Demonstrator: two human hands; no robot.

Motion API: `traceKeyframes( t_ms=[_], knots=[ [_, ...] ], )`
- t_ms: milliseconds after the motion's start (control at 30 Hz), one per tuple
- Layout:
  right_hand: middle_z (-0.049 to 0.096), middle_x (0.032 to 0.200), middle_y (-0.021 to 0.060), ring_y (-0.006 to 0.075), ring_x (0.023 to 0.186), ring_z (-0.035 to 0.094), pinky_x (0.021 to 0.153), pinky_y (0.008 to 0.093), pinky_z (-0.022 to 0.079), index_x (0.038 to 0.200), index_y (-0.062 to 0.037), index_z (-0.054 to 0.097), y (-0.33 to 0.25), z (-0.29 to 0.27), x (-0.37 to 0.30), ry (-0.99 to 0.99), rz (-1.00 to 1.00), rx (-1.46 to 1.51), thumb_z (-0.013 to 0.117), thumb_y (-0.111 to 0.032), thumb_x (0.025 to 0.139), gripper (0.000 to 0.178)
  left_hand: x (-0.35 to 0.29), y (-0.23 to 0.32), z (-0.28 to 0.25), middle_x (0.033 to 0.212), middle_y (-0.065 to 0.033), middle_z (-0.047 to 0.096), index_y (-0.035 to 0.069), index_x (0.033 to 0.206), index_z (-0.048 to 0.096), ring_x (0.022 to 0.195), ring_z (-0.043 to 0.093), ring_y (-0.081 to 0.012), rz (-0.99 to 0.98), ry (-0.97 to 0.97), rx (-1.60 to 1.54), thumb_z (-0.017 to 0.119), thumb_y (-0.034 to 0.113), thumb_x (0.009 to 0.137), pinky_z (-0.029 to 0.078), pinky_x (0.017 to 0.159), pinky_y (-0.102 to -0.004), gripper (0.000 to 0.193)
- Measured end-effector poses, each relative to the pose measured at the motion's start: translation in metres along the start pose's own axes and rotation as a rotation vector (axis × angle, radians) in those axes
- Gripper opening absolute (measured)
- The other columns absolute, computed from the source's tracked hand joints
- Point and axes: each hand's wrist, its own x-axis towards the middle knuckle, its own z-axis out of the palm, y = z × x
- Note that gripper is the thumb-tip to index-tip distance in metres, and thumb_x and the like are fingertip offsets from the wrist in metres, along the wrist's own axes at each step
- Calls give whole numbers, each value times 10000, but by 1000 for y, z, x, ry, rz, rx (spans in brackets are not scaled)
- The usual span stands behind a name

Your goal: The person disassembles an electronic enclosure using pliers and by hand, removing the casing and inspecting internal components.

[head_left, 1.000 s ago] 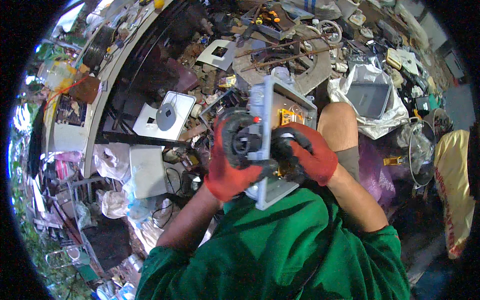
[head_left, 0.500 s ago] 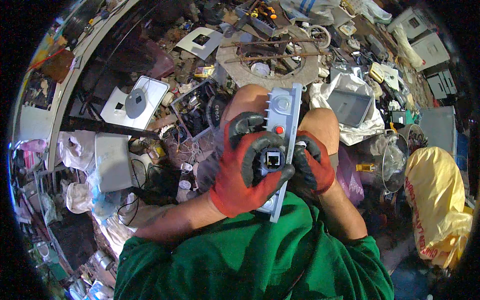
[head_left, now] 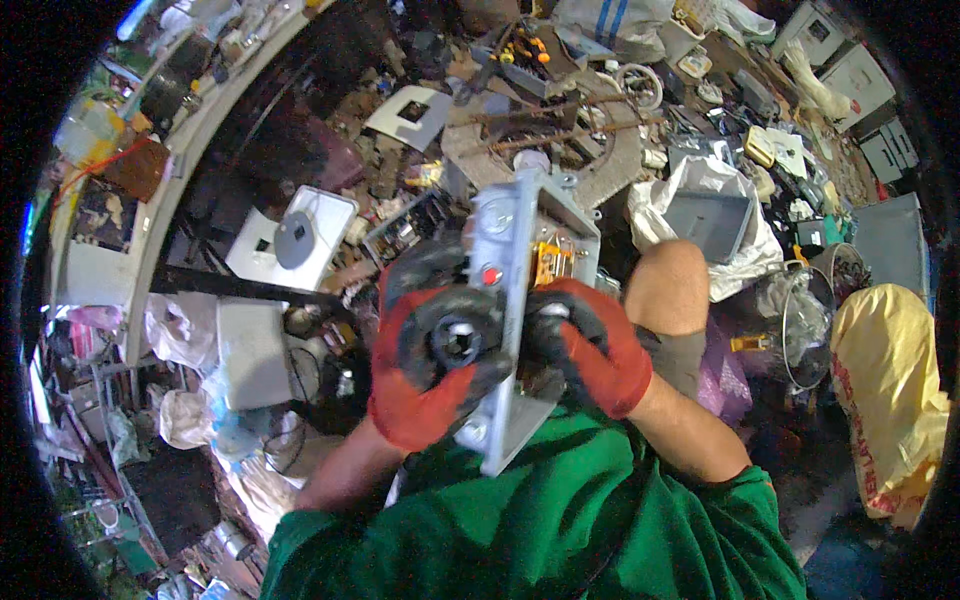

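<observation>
A grey box-shaped electrical housing stands on edge in front of my body, tilted a little, its open side facing right. On its left face sit a red button and a round black network socket. My left hand, in a red and black glove, curls its thumb and fingers around that socket. My right hand, gloved alike, is closed with fingertips inside the open side; what they pinch is hidden. Above those fingers shows an orange-yellow part within the housing.
Scrap covers the ground: a round concrete ring with rusty rods, white panels, a grey tray on a white sack. A yellow sack stands at right, beside a wire-rimmed container. My bare knee lies right of the housing.
The housing has shifted left and turned, so its open inside and the orange-yellow part now show. Both hands have moved with it, and my right fingers reach further inside.
</observation>
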Motion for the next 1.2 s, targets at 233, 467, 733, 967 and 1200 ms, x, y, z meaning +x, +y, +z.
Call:
traceKeyframes(
  t_ms=[233,467,733,967,1200],
  knots=[
    [644,1036,224,417,939,646,830,440,522,1196,-22,605,-31,10,27,-103,-28,178,581,-113,915,297,12,24,-37,1431,-183,480,32,1044,734,1320,477,-311,-154,-25,-213,935,316,553,405,1063,-421,601],
    [654,1065,120,234,928,641,832,355,514,1271,-11,561,-3,0,-5,-113,222,420,579,-191,966,354,4,9,-13,1332,-159,555,56,1069,715,1231,543,-334,-14,-106,-101,873,370,684,373,1102,-488,521],
    [597,981,46,167,870,601,771,320,545,1253,-62,546,40,-6,-22,293,623,1244,600,-150,964,307,6,-28,-21,1322,-133,567,29,1290,544,1197,579,-260,94,24,-135,726,195,811,457,1037,-413,538],
    [650,1109,93,219,1005,636,908,365,542,1257,-56,551,75,-1,-82,-37,657,1189,636,-101,935,337,27,-33,-32,1347,-100,571,28,1353,512,1270,528,-258,41,37,-52,705,-8,768,375,1115,-430,617],
    [678,1125,128,240,1029,665,888,396,560,1284,4,562,73,-4,-112,-34,702,446,622,-82,955,346,42,-26,-38,1108,-95,643,22,1304,536,963,633,-173,1,242,-541,699,248,880,518,852,-332,508]
  ],
)
